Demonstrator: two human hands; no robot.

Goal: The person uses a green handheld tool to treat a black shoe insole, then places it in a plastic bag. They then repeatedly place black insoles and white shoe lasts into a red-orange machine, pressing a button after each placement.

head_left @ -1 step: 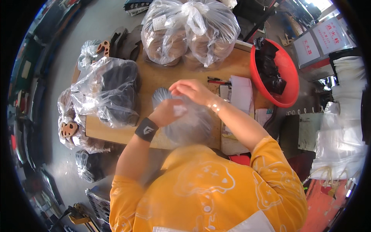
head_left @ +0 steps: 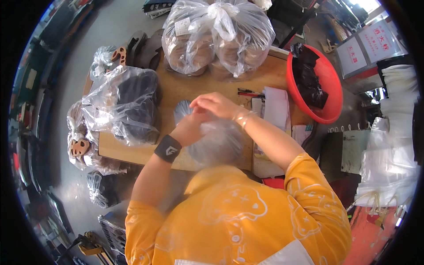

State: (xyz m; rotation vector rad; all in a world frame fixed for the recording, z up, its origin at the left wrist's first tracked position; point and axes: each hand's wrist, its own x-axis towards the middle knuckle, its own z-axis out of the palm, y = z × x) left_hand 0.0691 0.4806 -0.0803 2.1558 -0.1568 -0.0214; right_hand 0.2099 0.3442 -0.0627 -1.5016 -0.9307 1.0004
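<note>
- At the near side of the wooden table, just in front of the person's chest, sits a clear plastic bag, partly covered by both hands; its contents are too hazy to make out.
- The left hand lies over the bag, a dark wristband behind it; its fingertips are hidden by the other hand, so whether they pinch the film I cannot tell.
- The right hand crosses above the left, its fingers close together and bent; whether they clamp on any plastic does not show.
- The film looks thin, limp and probably slippery, quick to crumple and likely to tear under a nail.
- Weight is hard to judge, but the rounded bulk suggests some body inside; a palm beneath should carry it more safely than loose film.
- For lifting by the plastic, several layers bunched together would likely hold better than one flat fold.
- To the left stands a bag of dark items; to the right lie white papers.
</note>
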